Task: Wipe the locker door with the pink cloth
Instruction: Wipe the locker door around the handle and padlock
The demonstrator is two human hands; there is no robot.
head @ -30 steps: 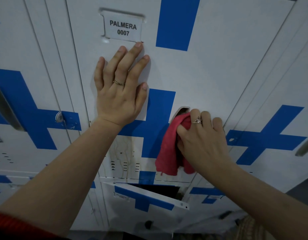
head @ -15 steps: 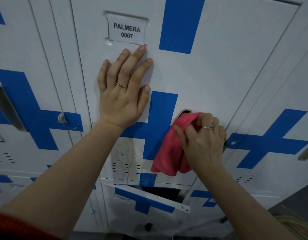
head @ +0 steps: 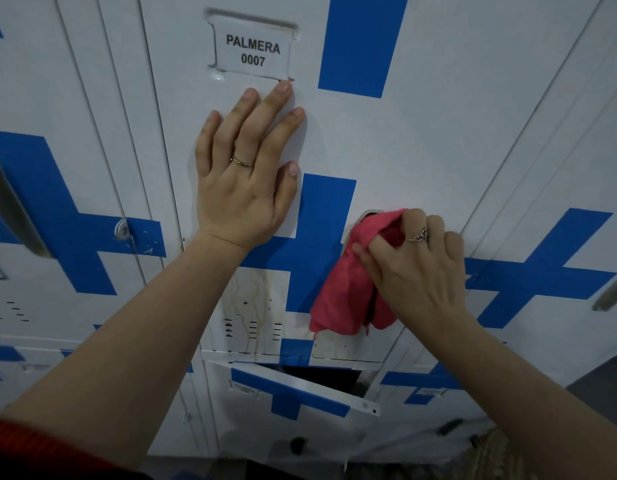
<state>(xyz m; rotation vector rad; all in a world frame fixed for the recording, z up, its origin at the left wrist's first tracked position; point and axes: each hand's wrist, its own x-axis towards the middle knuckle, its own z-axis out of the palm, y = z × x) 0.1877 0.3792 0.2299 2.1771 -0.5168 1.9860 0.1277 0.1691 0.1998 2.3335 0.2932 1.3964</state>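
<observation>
The white locker door (head: 421, 140) with blue cross stripes fills the middle of the view and carries a label plate (head: 253, 51) reading PALMERA 0007. My left hand (head: 244, 181) lies flat on the door just below the label, fingers spread. My right hand (head: 417, 275) presses the pink cloth (head: 341, 289) against the door at the recessed handle slot (head: 367, 214), whose top edge peeks out above the cloth. The cloth hangs down below my fingers. Brownish drip stains (head: 248, 299) mark the door's lower part near the vent slits.
Neighbouring lockers stand left (head: 57, 202) and right (head: 559, 237), each with blue crosses and a handle. Below, a lower locker door (head: 300, 393) hangs ajar with a dark gap behind it. A woven item (head: 490, 459) shows at the bottom right.
My right hand with the cloth has shifted slightly right and up over the handle slot, bunching the cloth higher. My left hand stays pressed flat in the same spot.
</observation>
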